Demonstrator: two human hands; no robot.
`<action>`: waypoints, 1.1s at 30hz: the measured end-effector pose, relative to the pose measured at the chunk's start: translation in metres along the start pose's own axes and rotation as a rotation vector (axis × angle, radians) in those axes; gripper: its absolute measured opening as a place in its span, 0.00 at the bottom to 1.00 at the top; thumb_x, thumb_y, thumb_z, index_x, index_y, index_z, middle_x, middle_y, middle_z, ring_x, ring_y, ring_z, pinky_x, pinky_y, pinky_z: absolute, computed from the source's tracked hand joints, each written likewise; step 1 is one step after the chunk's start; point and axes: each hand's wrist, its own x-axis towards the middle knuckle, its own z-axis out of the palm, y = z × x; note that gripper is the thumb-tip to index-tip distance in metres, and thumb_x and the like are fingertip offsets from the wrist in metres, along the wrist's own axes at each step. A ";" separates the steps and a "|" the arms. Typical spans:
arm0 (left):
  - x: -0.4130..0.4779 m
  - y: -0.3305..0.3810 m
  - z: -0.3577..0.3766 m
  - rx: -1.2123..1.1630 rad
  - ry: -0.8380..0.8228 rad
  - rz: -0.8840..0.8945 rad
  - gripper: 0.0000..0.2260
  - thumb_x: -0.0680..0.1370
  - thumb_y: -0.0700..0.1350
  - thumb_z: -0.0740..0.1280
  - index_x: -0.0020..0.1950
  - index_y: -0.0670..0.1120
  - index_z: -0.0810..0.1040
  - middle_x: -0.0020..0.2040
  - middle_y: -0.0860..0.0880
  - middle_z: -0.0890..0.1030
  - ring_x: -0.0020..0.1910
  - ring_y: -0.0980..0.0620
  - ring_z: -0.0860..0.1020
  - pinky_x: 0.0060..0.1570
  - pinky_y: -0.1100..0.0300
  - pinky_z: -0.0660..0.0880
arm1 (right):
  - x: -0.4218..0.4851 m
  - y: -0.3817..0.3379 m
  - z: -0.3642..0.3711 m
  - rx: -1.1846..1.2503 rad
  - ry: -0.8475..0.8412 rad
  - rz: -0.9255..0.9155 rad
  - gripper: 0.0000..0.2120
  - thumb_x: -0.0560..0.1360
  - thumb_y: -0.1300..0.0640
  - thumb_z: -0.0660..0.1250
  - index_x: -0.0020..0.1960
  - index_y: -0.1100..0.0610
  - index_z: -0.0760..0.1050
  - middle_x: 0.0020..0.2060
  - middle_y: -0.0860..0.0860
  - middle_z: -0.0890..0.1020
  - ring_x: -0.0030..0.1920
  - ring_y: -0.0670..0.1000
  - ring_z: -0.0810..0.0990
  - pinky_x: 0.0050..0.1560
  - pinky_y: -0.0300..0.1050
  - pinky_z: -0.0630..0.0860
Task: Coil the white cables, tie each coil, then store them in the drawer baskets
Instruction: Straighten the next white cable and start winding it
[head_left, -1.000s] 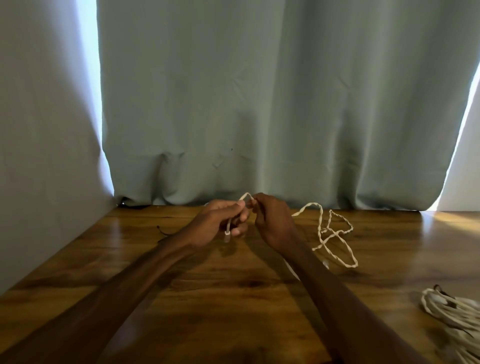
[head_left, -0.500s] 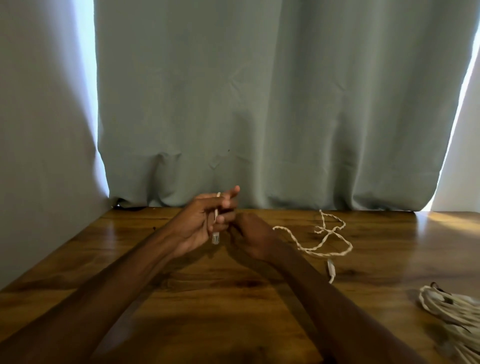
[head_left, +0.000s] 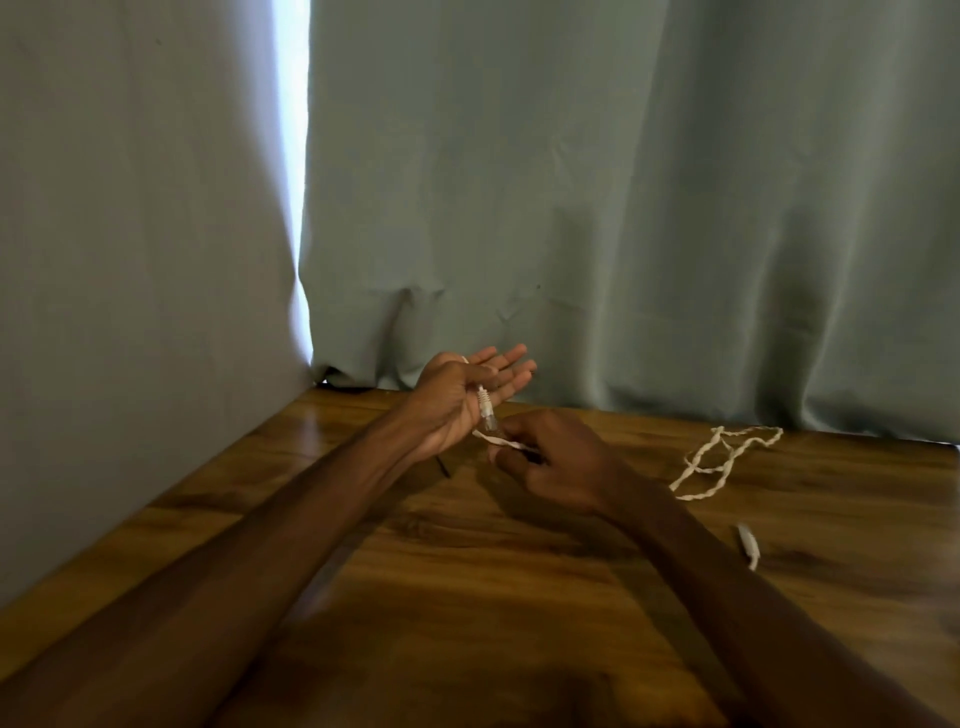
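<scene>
My left hand (head_left: 467, 395) is raised above the wooden table (head_left: 467, 597), palm turned up and fingers stretched out. Its thumb pins a white cable (head_left: 484, 402) against the palm, and the cable's plug hangs just below. Just below and to the right, my right hand (head_left: 556, 462) pinches the same cable between thumb and fingers. The cable's twisted loose part (head_left: 727, 457) lies on the table to the right, and its other plug end (head_left: 748, 545) rests nearer to me. No drawer or basket is in view.
A grey-green curtain (head_left: 623, 208) hangs along the back of the table. A grey wall (head_left: 130, 312) borders the left side. A short dark piece (head_left: 444, 466) lies on the table under my left wrist.
My left hand's fingers have straightened and its palm has turned up. My right hand has dropped below it with the cable. The loose cable has been drawn leftward, and the coil at right has left the view.
</scene>
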 end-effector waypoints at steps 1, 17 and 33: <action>0.002 0.002 -0.001 0.007 0.026 0.026 0.26 0.79 0.23 0.51 0.78 0.32 0.54 0.70 0.30 0.73 0.64 0.32 0.77 0.61 0.44 0.80 | 0.000 -0.001 0.001 0.022 -0.005 0.009 0.10 0.79 0.52 0.67 0.39 0.53 0.77 0.28 0.46 0.76 0.30 0.46 0.73 0.33 0.47 0.65; 0.005 -0.007 -0.007 0.799 0.073 0.008 0.17 0.85 0.31 0.52 0.75 0.34 0.63 0.32 0.44 0.81 0.21 0.54 0.78 0.21 0.63 0.72 | -0.001 0.009 -0.022 -0.096 0.199 -0.025 0.08 0.80 0.47 0.66 0.53 0.48 0.82 0.42 0.44 0.83 0.40 0.47 0.79 0.39 0.48 0.76; -0.019 -0.005 0.023 0.465 -0.429 -0.369 0.14 0.84 0.49 0.56 0.41 0.48 0.70 0.28 0.55 0.56 0.23 0.59 0.55 0.23 0.65 0.54 | -0.013 0.028 -0.032 -0.172 0.248 0.079 0.17 0.80 0.48 0.53 0.56 0.53 0.77 0.41 0.52 0.84 0.40 0.58 0.81 0.38 0.53 0.76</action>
